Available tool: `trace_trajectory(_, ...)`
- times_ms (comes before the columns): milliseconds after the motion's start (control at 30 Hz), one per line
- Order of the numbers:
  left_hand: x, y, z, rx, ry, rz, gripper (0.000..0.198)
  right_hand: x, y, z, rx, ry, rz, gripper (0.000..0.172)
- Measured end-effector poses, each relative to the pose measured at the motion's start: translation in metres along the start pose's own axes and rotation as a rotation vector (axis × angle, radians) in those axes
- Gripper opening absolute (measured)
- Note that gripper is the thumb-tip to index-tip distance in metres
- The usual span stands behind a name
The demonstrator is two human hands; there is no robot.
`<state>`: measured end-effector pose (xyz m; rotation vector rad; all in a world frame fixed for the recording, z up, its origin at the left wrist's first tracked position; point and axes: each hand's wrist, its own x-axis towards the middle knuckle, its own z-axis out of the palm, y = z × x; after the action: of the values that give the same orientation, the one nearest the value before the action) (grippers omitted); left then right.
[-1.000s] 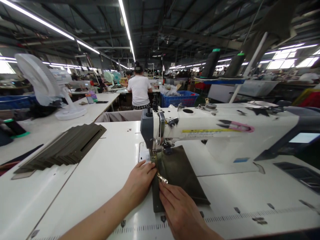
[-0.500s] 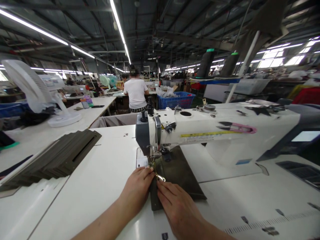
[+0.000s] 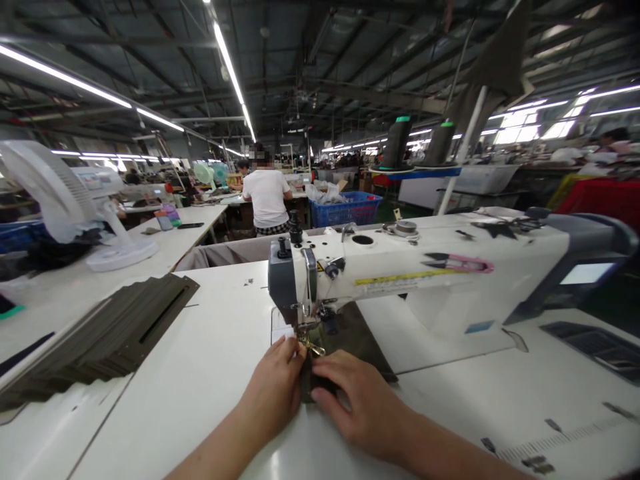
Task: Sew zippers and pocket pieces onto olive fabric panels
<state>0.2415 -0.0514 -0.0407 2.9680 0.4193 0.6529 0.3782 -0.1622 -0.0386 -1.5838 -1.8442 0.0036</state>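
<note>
A dark olive fabric panel lies under the needle area of a white sewing machine. Along its left edge runs a narrow strip with a zipper, whose gold-coloured zipper pull sticks out between my hands, just in front of the presser foot. My left hand presses its bunched fingers onto the strip's left side, close to the foot; its thumb is hidden. On the right, my right hand is curled at the strip, with thumb and forefinger around a bit of dark fabric.
A fanned stack of olive fabric pieces lies on the table at left, near a white fan. Pink-handled thread snips rest on the machine arm. Beyond are a blue basket and a person in a white shirt.
My right hand has gone from lying flat to curled, its thumb now showing apart from the forefinger. The panel has slid slightly forward under the machine. The camera view has shifted a little.
</note>
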Motion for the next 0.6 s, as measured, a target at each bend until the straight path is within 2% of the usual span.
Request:
trace_trajectory(100,-0.001,0.003,-0.002,0.064,-0.033,-0.029,0.040,0.017,0.010,0.003,-0.201,0.032,0.144,0.010)
trace_trajectory(200,-0.002,0.005,-0.003,0.091,-0.050,-0.055,0.040,0.033,0.023,0.013,-0.371,-0.031,0.157,0.008)
trace_trajectory(267,-0.002,0.005,-0.003,0.096,-0.053,-0.063,0.040,0.040,0.029,0.018,-0.381,-0.074,0.136,0.013)
trace_trajectory(367,-0.003,0.005,-0.003,0.099,-0.051,-0.072,0.041,0.043,0.030,0.020,-0.372,-0.068,0.171,0.020)
trace_trajectory(600,-0.003,0.007,-0.001,0.097,-0.027,-0.063,0.040,0.046,0.028,0.018,-0.342,-0.088,0.285,0.013)
